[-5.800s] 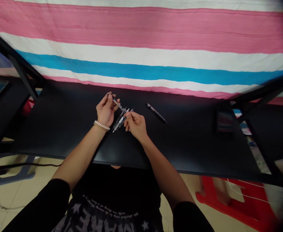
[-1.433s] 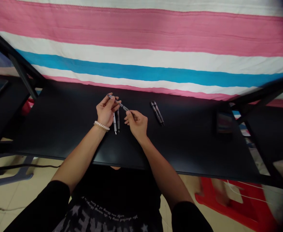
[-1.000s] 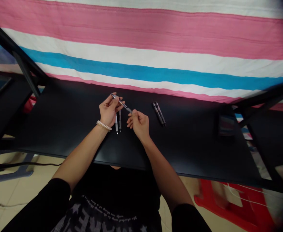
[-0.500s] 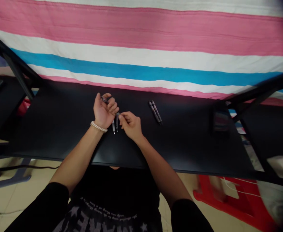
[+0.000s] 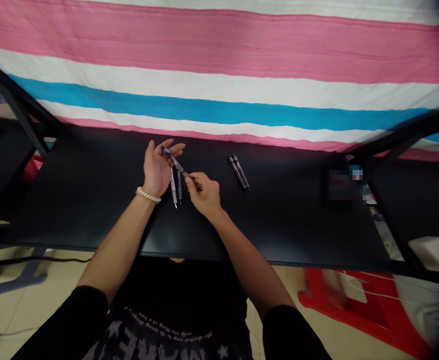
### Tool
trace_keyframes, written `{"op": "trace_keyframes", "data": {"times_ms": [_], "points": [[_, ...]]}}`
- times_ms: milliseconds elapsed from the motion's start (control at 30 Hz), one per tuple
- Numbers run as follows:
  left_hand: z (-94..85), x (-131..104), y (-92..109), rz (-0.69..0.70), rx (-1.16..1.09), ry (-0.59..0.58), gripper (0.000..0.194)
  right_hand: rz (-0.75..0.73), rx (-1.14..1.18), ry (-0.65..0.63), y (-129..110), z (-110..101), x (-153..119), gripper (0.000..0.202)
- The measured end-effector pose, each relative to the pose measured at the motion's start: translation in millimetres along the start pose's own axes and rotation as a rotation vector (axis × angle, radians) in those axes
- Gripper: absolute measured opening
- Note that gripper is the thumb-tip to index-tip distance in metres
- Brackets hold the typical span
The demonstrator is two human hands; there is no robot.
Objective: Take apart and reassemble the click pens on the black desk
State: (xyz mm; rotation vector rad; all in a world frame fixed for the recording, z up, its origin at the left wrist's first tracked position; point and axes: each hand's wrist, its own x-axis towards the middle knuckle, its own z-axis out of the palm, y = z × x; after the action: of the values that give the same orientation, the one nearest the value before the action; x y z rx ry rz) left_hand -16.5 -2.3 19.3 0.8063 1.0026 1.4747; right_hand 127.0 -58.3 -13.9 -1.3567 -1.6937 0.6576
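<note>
My right hand [image 5: 204, 194] pinches one end of a dark patterned pen [image 5: 176, 162], which slants up and left across my other palm. My left hand [image 5: 159, 165] is turned palm up with its fingers spread, and the pen's far end lies against them. Below the held pen, a white pen [image 5: 173, 190] and a dark pen [image 5: 179, 187] lie side by side on the black table [image 5: 279, 220]. Two more dark patterned pens [image 5: 239, 173] rest close together to the right of my hands.
A dark object, partly blurred out [image 5: 339, 186], sits at the table's right end. Behind the table hangs a striped cloth [image 5: 219, 55]. Black metal frame bars [image 5: 20, 112] rise at both ends. A red stool [image 5: 377, 310] stands on the floor at the right.
My left fingers were curled around the pen and have opened out. More of the pen now shows between my hands, while my right hand keeps its pinch.
</note>
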Motion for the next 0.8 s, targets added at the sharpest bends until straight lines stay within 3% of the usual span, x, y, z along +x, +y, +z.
{"op": "trace_keyframes", "data": {"times_ms": [100, 167, 333, 467, 633, 700, 800], "points": [[-10.6, 5.4, -8.5, 0.276, 0.478, 0.121, 0.031, 0.100, -0.285, 0.072, 6.0, -17.2, 5.0, 0.028], [-18.3, 5.9, -10.2, 0.342, 0.829, 0.161, 0.029, 0.174, -0.493, 0.087, 11.3, -30.5, 6.9, 0.028], [-23.8, -1.1, -6.1, 0.204, 1.381, 0.031, 0.032, 0.198, -0.775, 0.200, 22.0, -50.6, 6.9, 0.024], [-19.9, -7.3, -6.6, 0.162, 1.605, -0.121, 0.037, 0.109, -0.658, 0.184, 21.7, -40.5, 5.7, 0.026], [-23.6, -4.3, -9.2, 0.211, 1.505, -0.080, 0.022, -0.043, -0.391, 0.025, 11.8, -13.0, -0.4, 0.018], [-24.5, -0.6, -9.0, 0.252, 1.288, -0.028, 0.018, -0.089, -0.258, 0.011, 7.6, -5.5, -3.9, 0.020], [-18.5, 1.8, -8.3, 0.277, 0.790, 0.037, 0.022, -0.072, 0.010, -0.030, 3.7, 0.7, -7.9, 0.029]]}}
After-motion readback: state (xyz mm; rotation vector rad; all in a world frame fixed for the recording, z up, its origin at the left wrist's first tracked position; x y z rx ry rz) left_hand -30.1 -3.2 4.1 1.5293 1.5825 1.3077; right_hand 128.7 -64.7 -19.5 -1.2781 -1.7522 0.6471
